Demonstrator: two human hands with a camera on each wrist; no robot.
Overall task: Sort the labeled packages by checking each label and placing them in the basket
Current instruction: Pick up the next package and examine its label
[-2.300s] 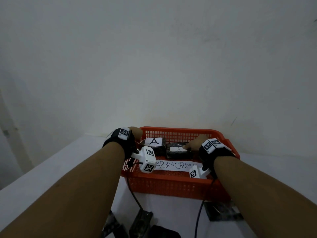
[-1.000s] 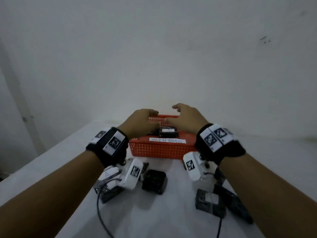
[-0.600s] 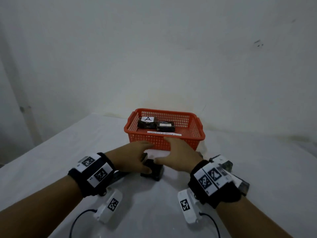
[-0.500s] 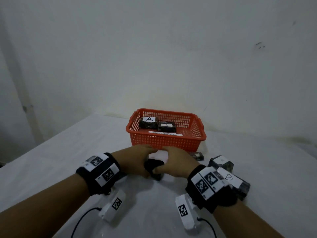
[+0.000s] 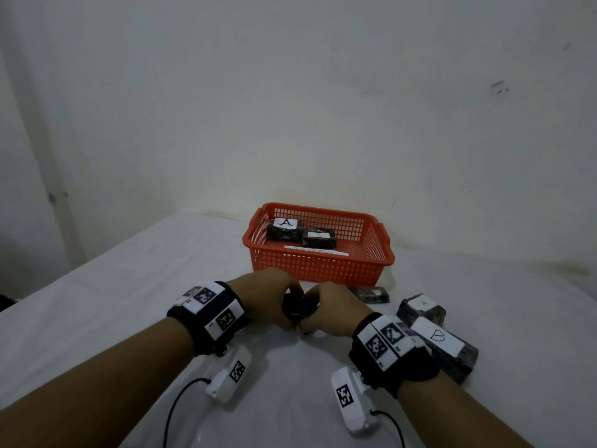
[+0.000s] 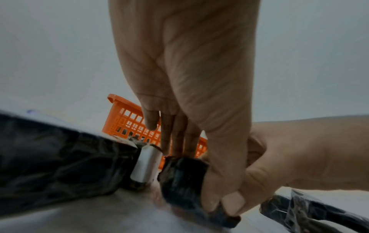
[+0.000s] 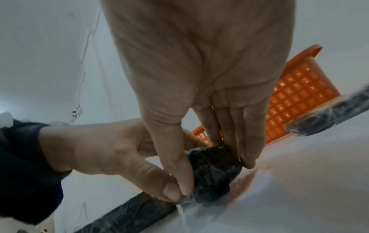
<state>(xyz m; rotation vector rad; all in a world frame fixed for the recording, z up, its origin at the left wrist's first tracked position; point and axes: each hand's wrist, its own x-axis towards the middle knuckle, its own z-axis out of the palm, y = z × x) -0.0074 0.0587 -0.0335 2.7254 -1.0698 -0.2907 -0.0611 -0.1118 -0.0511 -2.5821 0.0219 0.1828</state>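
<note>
Item 1, nearest: left hand [image 5: 268,297] and right hand [image 5: 332,313], meeting at the centre of the white table [image 5: 97,302]. Both grip one small black wrapped package [image 5: 298,307] between them, each with its thumb at the near lower edge and its fingers curled over the far side. In both wrist views the two thumb tips touch at that near edge.

Item 2: the held package sits low, at or just above the table surface; contact cannot be told. Its label is not visible in any view, so the label check looks unfinished. Its short, blocky body runs roughly left to right between the palms. Both hands are equally near; neither has the advantage for a lift.

Item 3, to the right: package marked with a heart [image 5: 447,345], package marked A [image 5: 421,307] and a small flat package [image 5: 370,292], all on the table.

Item 4, far: orange basket [image 5: 319,270], straight ahead of the held package, beyond the fingertips. It holds two packages labelled A and a paper strip. The coming move is judged a forward carry over the near wall.
</note>
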